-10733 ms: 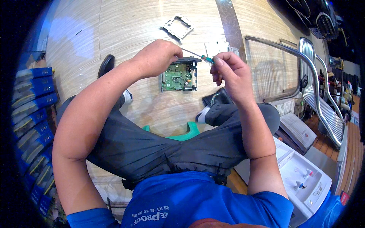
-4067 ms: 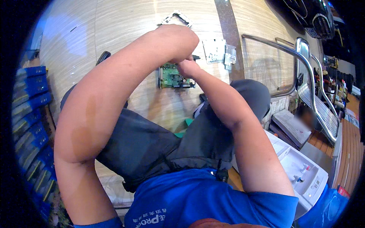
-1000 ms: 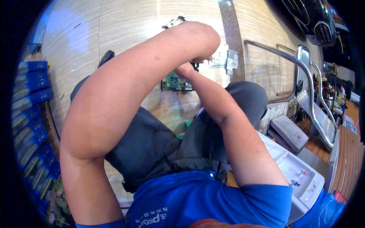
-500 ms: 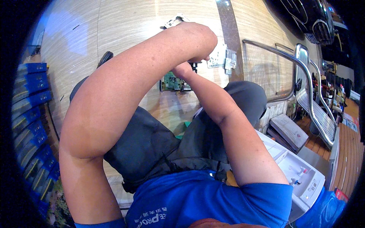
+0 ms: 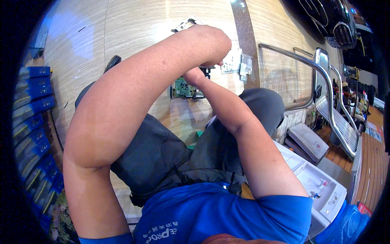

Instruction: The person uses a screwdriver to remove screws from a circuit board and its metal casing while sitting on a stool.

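Note:
A green circuit board (image 5: 185,90) with dark parts along its edges lies on the floor in front of my legs. My left arm reaches across from the left, with my left hand (image 5: 214,42) bent down over the board's far side. Its fingers curl under, a fingertip shows at the lower right, and whatever they close on is hidden. My right hand (image 5: 195,76) comes from below and lies against the upper part of the board, its fingers covered by my left forearm. A white perforated plate (image 5: 230,64) and a silvery metal piece (image 5: 246,67) lie just right of my hands.
Beyond my left forearm lies a white and black bracket-like part (image 5: 187,22). At right stands a metal-framed chair (image 5: 325,89), with a flat box (image 5: 306,142) and a white dispenser (image 5: 325,199) nearer me. Blue-topped items (image 5: 36,101) line the left side.
Almost nothing differs. Both arms keep their places, with only a tiny shift of the whole picture.

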`<control>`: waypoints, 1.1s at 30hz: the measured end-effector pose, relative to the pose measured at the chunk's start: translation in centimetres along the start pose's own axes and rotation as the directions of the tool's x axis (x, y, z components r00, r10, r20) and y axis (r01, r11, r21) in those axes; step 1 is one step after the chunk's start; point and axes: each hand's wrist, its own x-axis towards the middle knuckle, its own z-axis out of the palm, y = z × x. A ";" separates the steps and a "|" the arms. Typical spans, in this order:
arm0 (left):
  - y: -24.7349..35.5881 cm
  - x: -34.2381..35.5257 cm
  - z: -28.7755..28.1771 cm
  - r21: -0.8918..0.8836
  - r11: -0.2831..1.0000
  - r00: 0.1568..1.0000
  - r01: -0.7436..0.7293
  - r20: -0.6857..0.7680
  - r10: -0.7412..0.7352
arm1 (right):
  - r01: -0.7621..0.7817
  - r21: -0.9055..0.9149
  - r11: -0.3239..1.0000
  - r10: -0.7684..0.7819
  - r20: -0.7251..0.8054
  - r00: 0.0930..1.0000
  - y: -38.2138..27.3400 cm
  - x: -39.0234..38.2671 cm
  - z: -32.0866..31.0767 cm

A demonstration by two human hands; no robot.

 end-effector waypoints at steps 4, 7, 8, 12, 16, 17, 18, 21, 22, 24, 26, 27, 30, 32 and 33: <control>-0.2 -0.1 0.0 -0.021 1.000 1.000 -0.008 -0.017 0.007 | 0.092 0.051 0.994 -0.091 -0.015 0.996 0.6 0.2 0.2; -0.2 -0.3 0.3 -0.007 1.000 1.000 0.030 -0.008 -0.030 | 0.046 0.008 0.999 -0.047 0.073 0.996 0.0 0.2 0.1; -0.2 -0.3 0.2 -0.008 1.000 1.000 0.030 -0.008 -0.030 | 0.049 0.016 0.999 -0.049 0.046 0.998 -0.2 0.3 -0.1; -0.3 -0.3 0.0 -0.017 1.000 1.000 0.007 -0.016 -0.008 | 0.047 0.040 0.998 -0.043 -0.098 0.994 -0.8 0.2 -0.6; -0.3 -0.4 0.1 -0.010 1.000 1.000 0.005 -0.026 -0.005 | -0.065 -0.092 0.994 0.067 0.018 0.998 -1.1 0.0 -1.5; -0.1 -0.3 -0.1 -0.010 1.000 1.000 -0.001 -0.030 0.001 | -0.097 -0.085 0.992 0.099 0.021 0.995 -0.8 0.1 -1.8; 0.0 -0.2 -0.3 -0.012 1.000 1.000 -0.005 -0.021 0.005 | -0.114 -0.084 0.990 0.116 0.020 0.993 -0.6 0.0 -2.1; -0.8 -0.9 0.3 -0.015 1.000 1.000 0.021 -0.004 -0.021 | -0.122 0.146 0.982 0.126 -0.020 0.992 -3.2 0.1 -1.3; -0.7 -0.9 0.1 -0.010 1.000 1.000 0.007 -0.016 -0.008 | -0.124 0.142 0.982 0.128 -0.023 0.991 -2.8 0.1 -1.4; -0.4 -0.7 -0.2 -0.026 0.999 1.000 0.028 -0.006 -0.029 | -0.069 0.137 0.988 0.077 -0.051 0.996 -2.3 0.1 -1.1; 0.1 -0.6 -0.6 -0.040 0.998 0.999 0.045 0.004 -0.045 | -0.020 0.051 0.998 0.022 -0.025 0.999 -0.9 -0.1 -0.9; 0.4 -0.7 -0.7 -0.021 0.998 0.999 0.051 -0.012 -0.051 | 0.005 0.008 1.000 -0.005 -0.009 1.000 -0.2 -0.1 -0.8; 0.0 -0.9 -0.6 -0.004 0.999 0.999 0.045 -0.026 -0.045 | 0.053 -0.030 0.998 -0.052 0.031 0.998 0.4 0.1 -0.1; -0.1 -0.9 -0.5 -0.005 1.000 0.999 0.025 -0.029 -0.025 | 0.050 -0.019 0.999 -0.049 0.051 0.997 0.5 0.3 0.0; -0.1 -0.8 -0.5 -0.002 1.000 0.999 0.031 -0.031 -0.031 | 0.045 -0.015 0.999 -0.044 0.057 0.997 0.6 0.3 0.0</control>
